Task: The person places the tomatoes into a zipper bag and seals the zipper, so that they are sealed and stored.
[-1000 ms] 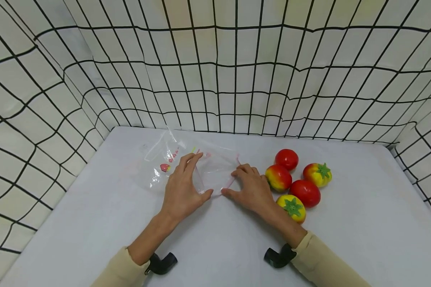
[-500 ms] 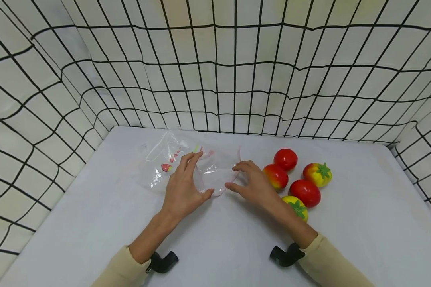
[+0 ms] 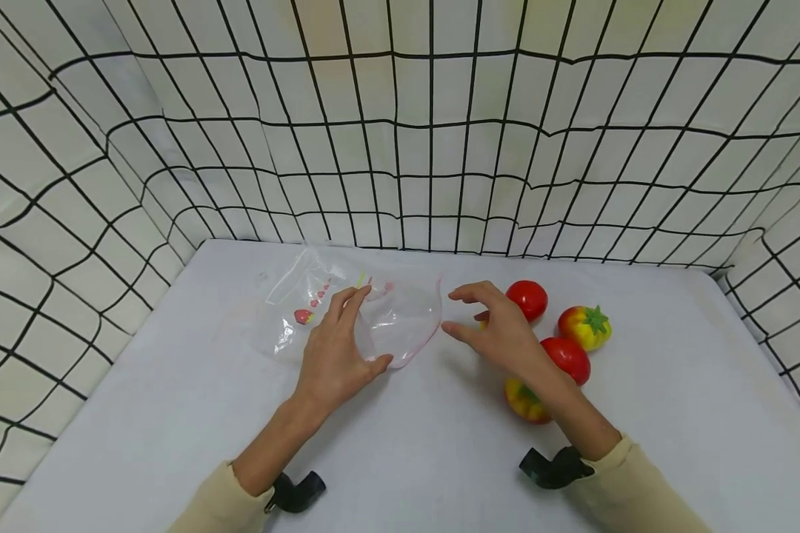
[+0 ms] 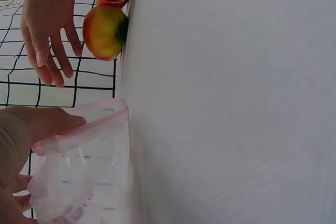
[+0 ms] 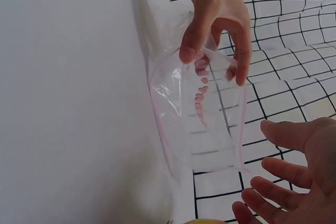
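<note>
A clear plastic bag (image 3: 407, 318) with a pink rim and printed strawberries lies left of the table's middle, its mouth facing right. My left hand (image 3: 333, 352) holds it, thumb at the near side and fingers at the far side; the right wrist view shows this left hand (image 5: 220, 19) from the front. My right hand (image 3: 503, 333) is apart from the bag, fingers spread and holding nothing, over the tomato-like fruits. Among these are a red fruit (image 3: 528, 298), another red one (image 3: 568, 359) and a yellow-red one with green leaves (image 3: 585, 326). My right hand and forearm partly cover several.
Black-lined grid sheets (image 3: 433, 148) rise behind and beside the white table (image 3: 400, 459). A black curved piece (image 3: 556, 468) sits under the right wrist, and a similar black piece (image 3: 296, 492) under the left.
My right hand has let go of the bag's rim and moved right toward the fruits. The bag's mouth now bulges rounder. My left hand stays almost where it was.
</note>
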Available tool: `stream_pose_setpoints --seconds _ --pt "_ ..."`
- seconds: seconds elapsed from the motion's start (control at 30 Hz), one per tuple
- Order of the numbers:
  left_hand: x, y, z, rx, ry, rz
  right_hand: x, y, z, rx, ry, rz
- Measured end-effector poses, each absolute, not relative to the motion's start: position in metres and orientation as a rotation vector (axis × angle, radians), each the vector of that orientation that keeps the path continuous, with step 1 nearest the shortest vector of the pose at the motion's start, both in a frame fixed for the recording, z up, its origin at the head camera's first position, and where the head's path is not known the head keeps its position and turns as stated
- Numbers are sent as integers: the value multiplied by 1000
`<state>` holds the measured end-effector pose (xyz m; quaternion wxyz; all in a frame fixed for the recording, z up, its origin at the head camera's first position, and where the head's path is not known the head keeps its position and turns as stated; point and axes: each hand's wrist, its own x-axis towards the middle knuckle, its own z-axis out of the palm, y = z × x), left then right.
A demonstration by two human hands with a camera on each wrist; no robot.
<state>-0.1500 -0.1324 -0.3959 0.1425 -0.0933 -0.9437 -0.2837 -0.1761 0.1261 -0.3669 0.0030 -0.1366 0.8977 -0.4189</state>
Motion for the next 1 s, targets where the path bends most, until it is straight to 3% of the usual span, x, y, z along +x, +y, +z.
stream_pose_setpoints --seconds 1.0 --pt "-149 -134 -396 -257 -2768 -839 -177 188 -375 -398 2845 -1224"
